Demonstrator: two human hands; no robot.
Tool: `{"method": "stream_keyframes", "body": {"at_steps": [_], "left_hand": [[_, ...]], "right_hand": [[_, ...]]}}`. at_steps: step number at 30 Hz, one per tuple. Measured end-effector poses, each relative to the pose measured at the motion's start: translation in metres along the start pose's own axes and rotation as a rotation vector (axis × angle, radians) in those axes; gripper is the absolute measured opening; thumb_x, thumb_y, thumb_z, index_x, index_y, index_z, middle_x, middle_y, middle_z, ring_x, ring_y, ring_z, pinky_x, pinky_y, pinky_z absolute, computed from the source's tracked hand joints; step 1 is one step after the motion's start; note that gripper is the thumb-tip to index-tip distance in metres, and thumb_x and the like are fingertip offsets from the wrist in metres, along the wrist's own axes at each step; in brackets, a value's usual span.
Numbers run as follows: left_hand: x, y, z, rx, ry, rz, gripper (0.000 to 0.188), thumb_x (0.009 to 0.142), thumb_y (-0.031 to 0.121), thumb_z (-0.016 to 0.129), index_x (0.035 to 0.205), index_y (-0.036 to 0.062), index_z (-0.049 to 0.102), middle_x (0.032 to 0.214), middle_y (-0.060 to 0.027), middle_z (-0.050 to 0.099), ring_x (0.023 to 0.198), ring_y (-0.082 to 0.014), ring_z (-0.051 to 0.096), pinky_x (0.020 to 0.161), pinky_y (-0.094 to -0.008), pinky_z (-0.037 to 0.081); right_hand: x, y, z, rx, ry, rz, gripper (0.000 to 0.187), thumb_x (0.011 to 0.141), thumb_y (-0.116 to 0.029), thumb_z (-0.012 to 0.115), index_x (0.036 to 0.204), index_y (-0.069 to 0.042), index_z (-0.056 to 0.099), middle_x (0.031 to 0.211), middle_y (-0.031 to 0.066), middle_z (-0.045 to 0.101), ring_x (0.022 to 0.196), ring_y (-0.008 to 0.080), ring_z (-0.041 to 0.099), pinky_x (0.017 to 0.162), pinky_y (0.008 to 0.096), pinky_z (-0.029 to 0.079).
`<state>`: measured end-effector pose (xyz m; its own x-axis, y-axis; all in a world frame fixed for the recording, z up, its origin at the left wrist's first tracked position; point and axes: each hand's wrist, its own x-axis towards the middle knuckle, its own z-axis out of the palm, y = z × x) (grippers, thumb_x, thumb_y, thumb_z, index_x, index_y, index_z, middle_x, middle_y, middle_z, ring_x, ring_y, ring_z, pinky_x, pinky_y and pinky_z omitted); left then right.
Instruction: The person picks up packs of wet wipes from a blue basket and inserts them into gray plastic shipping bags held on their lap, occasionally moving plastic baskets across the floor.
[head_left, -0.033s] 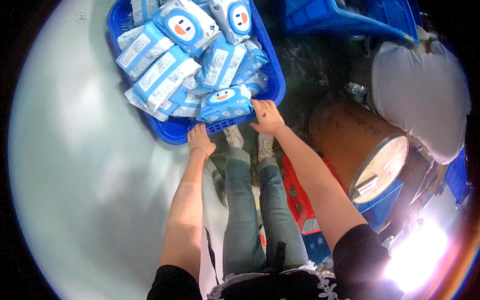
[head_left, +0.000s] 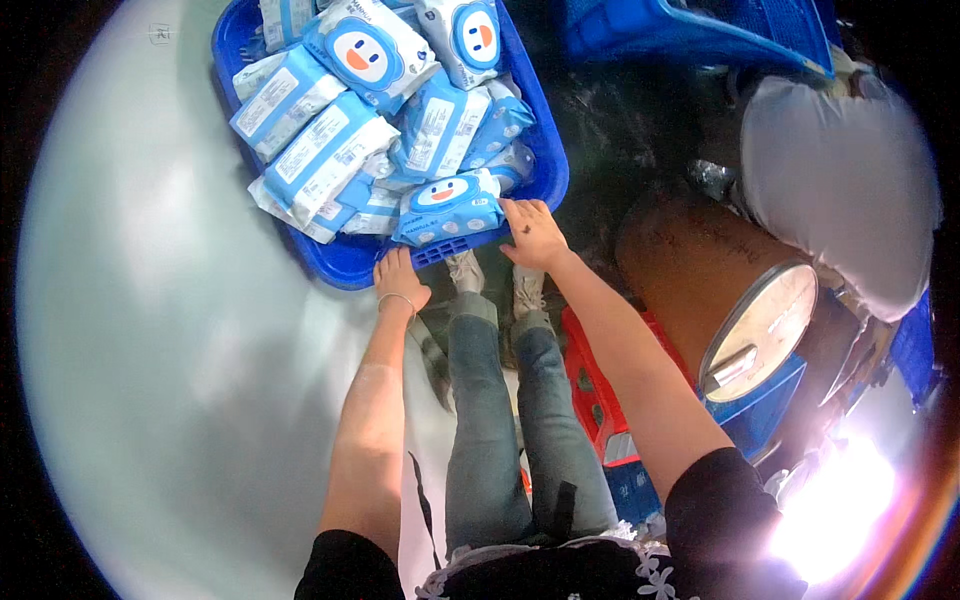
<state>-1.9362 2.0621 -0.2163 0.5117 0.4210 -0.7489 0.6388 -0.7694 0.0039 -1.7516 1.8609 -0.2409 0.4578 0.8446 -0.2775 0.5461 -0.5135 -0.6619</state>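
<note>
A blue plastic basket (head_left: 553,170) full of blue-and-white wipes packs (head_left: 430,125) is in front of me. The packs lie heaped at different angles, some with a round smiling cartoon face upward. My left hand (head_left: 402,280) is closed over the near rim, left of the middle, its thumb toward the right. On the same rim farther right, my right hand (head_left: 534,236) is closed too, beside the corner of the nearest wipes pack (head_left: 450,210). The undersides of both hands' grips are hidden by the rim.
A smooth pale surface (head_left: 150,330) fills the left side. To the right are a brown drum (head_left: 690,260) with a pale round end, a bulging grey-white sack (head_left: 840,190) and a red plastic item (head_left: 592,390). A blue crate (head_left: 690,40) stands at the far right.
</note>
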Motion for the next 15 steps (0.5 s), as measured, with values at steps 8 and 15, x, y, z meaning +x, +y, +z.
{"method": "stream_keyframes", "body": {"at_steps": [8,15], "left_hand": [[0.008,-0.008,-0.008,0.048,-0.061,0.06,0.079,0.065,0.019,0.075,0.132,0.0054,0.036,0.129,-0.0133,0.045,0.124,-0.0332,0.041,0.105,-0.0428,0.035],[0.012,-0.012,-0.008,-0.019,0.017,0.12,0.068,0.066,0.019,0.073,0.126,0.0074,0.041,0.121,-0.0113,0.047,0.12,-0.0326,0.044,0.104,-0.0457,0.034]], "right_hand": [[0.008,-0.004,-0.005,-0.014,-0.028,0.09,0.071,0.067,-0.021,0.076,0.128,-0.004,0.043,0.112,0.0148,0.06,0.113,0.0293,0.054,0.101,0.0412,0.035],[0.013,-0.006,-0.006,-0.048,-0.073,0.136,0.071,0.068,-0.026,0.077,0.128,-0.006,0.043,0.118,0.0136,0.06,0.118,0.028,0.052,0.104,0.041,0.033]]}}
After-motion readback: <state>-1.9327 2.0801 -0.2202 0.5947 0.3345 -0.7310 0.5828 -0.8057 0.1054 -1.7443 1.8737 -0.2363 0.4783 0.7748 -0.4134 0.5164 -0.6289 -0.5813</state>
